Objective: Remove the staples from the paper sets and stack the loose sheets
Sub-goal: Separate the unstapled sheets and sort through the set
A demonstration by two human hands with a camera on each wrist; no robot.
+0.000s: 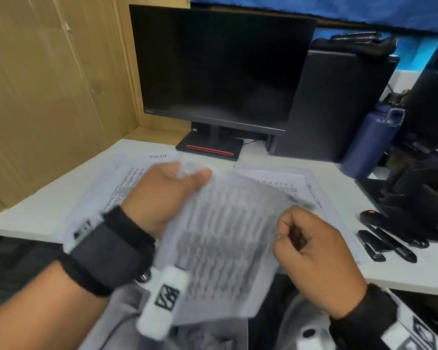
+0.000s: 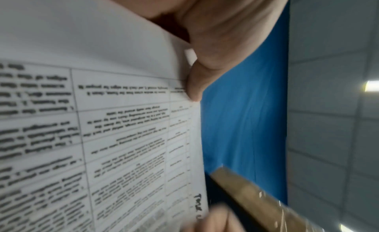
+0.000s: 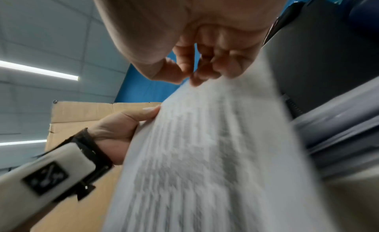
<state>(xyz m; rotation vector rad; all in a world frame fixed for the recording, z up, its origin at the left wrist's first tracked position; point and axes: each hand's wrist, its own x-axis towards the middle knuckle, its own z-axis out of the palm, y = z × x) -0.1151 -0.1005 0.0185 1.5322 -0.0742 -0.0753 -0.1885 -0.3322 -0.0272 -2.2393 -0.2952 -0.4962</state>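
A printed paper set [image 1: 220, 236] is held up over the desk's front edge, blurred by motion. My left hand [image 1: 192, 175] grips its upper left corner, thumb on the printed side [image 2: 194, 86]. My right hand [image 1: 288, 231] has its fingers curled and pinches the set's right corner [image 3: 197, 78]. Whether a staple sits there I cannot tell. The page is a table of text [image 2: 102, 122], and the right wrist view shows it [image 3: 205, 154] with the left hand [image 3: 123, 126] behind. Loose printed sheets lie on the desk to the left [image 1: 122, 183] and to the right [image 1: 296, 185].
A black stapler and staple remover [image 1: 387, 246] lie at the right of the white desk [image 1: 48, 198]. Behind stand a dark monitor [image 1: 220, 69], a black computer tower [image 1: 339, 104] and a blue bottle [image 1: 369, 142]. A cardboard box [image 1: 48, 84] walls the left side.
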